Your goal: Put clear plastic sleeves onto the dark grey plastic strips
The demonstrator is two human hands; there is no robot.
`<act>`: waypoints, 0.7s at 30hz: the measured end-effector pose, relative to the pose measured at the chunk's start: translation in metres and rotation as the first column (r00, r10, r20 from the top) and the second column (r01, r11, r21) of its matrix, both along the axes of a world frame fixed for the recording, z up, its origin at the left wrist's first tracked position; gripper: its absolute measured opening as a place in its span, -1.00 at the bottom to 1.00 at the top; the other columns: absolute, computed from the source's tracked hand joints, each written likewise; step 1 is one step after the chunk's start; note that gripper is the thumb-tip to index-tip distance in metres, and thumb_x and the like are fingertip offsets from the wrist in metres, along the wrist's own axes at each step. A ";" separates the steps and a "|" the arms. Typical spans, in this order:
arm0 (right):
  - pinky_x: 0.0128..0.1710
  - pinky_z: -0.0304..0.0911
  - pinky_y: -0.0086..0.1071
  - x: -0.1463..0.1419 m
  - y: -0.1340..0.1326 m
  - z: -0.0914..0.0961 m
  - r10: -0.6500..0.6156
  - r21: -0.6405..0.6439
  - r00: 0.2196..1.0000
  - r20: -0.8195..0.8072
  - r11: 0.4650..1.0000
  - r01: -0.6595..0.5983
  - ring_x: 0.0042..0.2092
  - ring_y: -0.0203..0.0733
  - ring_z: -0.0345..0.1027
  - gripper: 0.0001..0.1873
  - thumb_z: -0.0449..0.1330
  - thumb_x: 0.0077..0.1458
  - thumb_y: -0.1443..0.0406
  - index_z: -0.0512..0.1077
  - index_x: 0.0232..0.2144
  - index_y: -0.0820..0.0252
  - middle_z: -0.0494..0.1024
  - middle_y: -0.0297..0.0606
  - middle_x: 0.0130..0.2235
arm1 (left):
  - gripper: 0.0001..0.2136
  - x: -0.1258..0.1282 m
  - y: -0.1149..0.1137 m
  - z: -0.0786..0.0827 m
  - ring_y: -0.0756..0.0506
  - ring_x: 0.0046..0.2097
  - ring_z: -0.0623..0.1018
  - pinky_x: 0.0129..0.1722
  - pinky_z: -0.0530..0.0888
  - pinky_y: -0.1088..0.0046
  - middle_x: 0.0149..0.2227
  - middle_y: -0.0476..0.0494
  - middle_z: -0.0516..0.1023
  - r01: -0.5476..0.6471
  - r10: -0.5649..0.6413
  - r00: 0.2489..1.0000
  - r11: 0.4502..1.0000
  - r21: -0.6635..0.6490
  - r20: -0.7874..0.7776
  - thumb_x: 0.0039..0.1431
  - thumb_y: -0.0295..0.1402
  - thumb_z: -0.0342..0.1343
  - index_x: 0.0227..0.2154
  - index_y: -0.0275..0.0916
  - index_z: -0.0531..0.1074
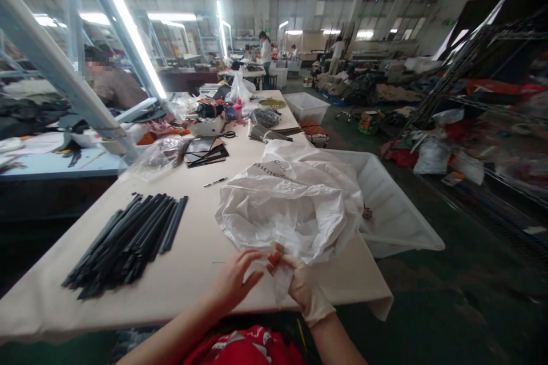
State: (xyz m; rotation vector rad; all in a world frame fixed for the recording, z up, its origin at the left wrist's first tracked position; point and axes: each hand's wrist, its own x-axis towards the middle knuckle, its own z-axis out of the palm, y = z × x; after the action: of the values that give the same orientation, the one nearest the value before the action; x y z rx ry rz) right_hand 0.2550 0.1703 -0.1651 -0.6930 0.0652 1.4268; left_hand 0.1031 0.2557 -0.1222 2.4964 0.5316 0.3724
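A large crumpled white plastic bag [285,205] with dark printed lettering lies on the table in front of me. My right hand [303,288], in a cream glove with bare fingertips showing, is closed at the bag's near edge. From its fingers hangs a piece of thin translucent plastic [282,284]; whether it belongs to the bag I cannot tell. A small tan bit shows at the fingertips, too blurred to name. Bare and with fingers apart, my left hand [237,279] is just left of the right one, close to the plastic. A pile of black strips [132,239] lies to the left.
A pen [216,182], dark flat pieces [206,151], scissors [228,134] and a clear bag [160,157] lie farther up the table [201,222]. A white plastic bin [394,205] stands against the right side. At left a slanted metal post [64,63] rises; a co-worker [113,82] sits behind it.
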 end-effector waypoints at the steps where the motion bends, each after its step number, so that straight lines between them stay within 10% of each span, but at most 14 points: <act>1: -0.28 0.29 -0.43 0.005 -0.005 0.000 -0.041 -0.013 0.996 -0.073 0.999 0.041 -0.42 -0.38 0.35 -0.74 0.31 -0.25 0.44 0.48 -0.38 0.19 0.46 -0.42 -0.49 | -0.73 0.005 0.012 -0.006 -0.12 -0.01 0.45 -0.01 0.40 0.31 -0.04 -0.24 0.45 -0.078 0.080 0.995 0.996 0.039 -0.058 0.25 -0.30 -0.12 -0.06 -0.25 0.32; 11: -0.51 0.15 -0.67 0.061 -0.074 0.025 -0.178 0.277 0.936 -0.303 0.923 0.266 -0.58 -0.61 0.08 -0.58 0.28 -0.17 0.50 0.38 -0.19 0.18 0.28 -0.54 -0.51 | -0.53 0.126 0.088 -0.060 -0.16 -0.02 0.48 -0.06 0.41 0.30 0.14 -0.29 0.27 0.132 -0.055 0.902 0.980 0.151 -0.429 0.06 -0.60 -0.02 0.07 -0.20 0.24; 18: -0.62 0.02 -0.67 0.056 -0.083 0.019 -0.128 0.245 0.918 -0.375 0.942 0.231 -0.64 -0.62 -0.07 -0.63 0.31 -0.20 0.50 0.41 -0.25 0.30 0.21 -0.56 -0.57 | -0.32 0.178 0.052 -0.072 -0.19 -0.04 0.50 -0.12 0.44 0.38 0.18 -0.27 0.21 0.343 -0.322 0.854 0.939 -0.025 -0.409 -0.05 -0.47 0.15 0.18 -0.16 0.08; 21: -0.65 0.00 -0.67 0.052 -0.083 0.027 -0.123 0.243 0.925 -0.360 0.945 0.220 -0.65 -0.61 -0.12 -0.67 0.31 -0.19 0.48 0.42 -0.28 0.30 0.20 -0.56 -0.57 | -0.55 0.183 0.035 -0.080 -0.21 -0.12 0.52 -0.15 0.44 0.32 -0.02 -0.30 0.43 0.306 -0.321 0.883 0.947 -0.098 -0.341 0.02 -0.39 0.12 0.03 -0.28 0.29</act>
State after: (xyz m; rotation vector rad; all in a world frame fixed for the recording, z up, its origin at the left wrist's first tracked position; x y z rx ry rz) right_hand 0.3073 0.0869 -0.1380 -0.1956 0.1873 1.3371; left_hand 0.2861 0.2905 -0.2018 2.5618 0.2541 -0.2182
